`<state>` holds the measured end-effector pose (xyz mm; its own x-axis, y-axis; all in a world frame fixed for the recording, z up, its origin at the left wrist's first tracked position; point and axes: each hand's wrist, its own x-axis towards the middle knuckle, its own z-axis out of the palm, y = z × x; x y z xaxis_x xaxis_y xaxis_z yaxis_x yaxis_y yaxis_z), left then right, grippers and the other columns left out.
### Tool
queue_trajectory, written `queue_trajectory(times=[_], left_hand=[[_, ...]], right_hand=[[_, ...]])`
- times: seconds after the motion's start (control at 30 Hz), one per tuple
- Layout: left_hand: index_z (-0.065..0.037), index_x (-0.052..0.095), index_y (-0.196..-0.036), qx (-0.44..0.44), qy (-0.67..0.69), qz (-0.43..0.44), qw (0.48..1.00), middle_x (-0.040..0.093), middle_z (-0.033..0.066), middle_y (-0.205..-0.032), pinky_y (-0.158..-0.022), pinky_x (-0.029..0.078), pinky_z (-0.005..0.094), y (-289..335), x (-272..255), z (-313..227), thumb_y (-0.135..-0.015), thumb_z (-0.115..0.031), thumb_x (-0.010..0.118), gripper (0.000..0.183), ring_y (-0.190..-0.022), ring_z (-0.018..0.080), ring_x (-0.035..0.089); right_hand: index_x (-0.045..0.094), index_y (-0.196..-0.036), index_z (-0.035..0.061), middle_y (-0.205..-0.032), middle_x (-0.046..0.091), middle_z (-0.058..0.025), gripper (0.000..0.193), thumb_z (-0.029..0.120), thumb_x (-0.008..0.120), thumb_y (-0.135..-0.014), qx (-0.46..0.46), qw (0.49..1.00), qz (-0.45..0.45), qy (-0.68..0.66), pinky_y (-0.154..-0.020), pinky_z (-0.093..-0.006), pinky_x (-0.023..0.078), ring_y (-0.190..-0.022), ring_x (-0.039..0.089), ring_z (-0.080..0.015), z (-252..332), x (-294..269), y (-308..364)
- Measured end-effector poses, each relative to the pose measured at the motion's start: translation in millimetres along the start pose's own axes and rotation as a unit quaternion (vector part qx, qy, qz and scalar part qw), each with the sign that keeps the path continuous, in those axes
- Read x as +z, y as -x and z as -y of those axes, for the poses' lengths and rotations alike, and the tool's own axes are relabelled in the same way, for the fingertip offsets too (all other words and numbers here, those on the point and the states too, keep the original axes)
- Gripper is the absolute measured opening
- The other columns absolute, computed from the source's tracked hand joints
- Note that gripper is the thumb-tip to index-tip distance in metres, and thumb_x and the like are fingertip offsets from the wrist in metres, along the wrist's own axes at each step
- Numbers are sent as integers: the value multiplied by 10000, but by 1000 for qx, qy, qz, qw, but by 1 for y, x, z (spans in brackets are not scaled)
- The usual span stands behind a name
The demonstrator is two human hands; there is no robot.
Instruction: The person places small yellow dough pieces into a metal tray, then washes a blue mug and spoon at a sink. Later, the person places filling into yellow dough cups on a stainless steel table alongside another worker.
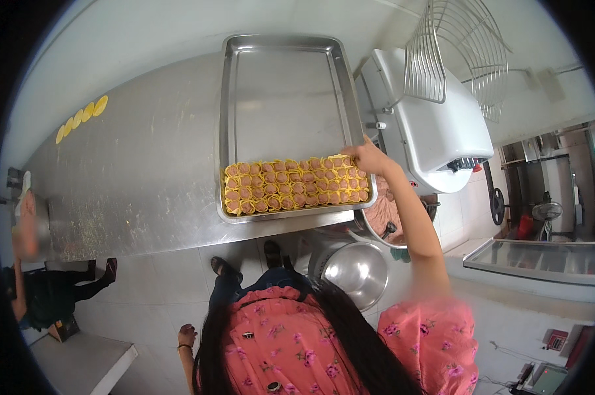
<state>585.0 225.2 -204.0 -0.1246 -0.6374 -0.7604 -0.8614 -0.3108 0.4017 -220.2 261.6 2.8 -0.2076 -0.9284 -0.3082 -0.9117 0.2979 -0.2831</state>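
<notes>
A large rectangular steel tray (284,99) lies on the steel table. Its near part is packed with rows of open-topped dumplings (281,187), yellow wrappers around pinkish meat filling. My right hand (368,157) reaches over the tray's right edge, its fingers closed at a dumpling near the right end of the farthest row. The fingertips partly cover that dumpling. My left hand (187,336) hangs low beside my body, away from the table, its fingers loosely apart and holding nothing.
Several yellow round wrappers (81,118) lie at the table's far left. Right of the tray stands a white machine (429,125) with a wire guard (455,59). A bowl of pinkish meat filling (383,209) and a steel pot (356,275) sit lower right. Another person (54,296) is at the left.
</notes>
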Motion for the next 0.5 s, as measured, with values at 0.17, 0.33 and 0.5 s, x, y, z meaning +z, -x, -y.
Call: queue_trajectory(times=[0.17,0.33,0.5], left_hand=[[-44,540,-1040,-60,-10,-13,998,607,65,-795,-494,449,253,13,12,-12,-793,-117,526,258,-625,140,605],[-44,544,-1035,-16,27,-36,999,607,64,-780,-508,453,258,23,16,-25,-795,-135,526,258,-628,140,605],[-44,548,-1031,-6,50,-52,997,607,63,-766,-522,457,263,26,16,-32,-798,-153,526,259,-632,140,605]], right_hand=[[609,-1071,146,-782,629,-148,497,-26,442,-636,-13,1000,17,-5,-1066,-500,104,-839,577,-295,-5,-3,4],[620,-1041,94,-861,636,-141,471,-45,431,-633,-19,997,-61,-38,-1072,-486,105,-840,583,-278,-2,1,-1],[597,-1071,79,-1013,612,-106,489,-65,435,-633,-36,997,9,-67,-1068,-492,118,-854,587,-269,5,0,-7]])
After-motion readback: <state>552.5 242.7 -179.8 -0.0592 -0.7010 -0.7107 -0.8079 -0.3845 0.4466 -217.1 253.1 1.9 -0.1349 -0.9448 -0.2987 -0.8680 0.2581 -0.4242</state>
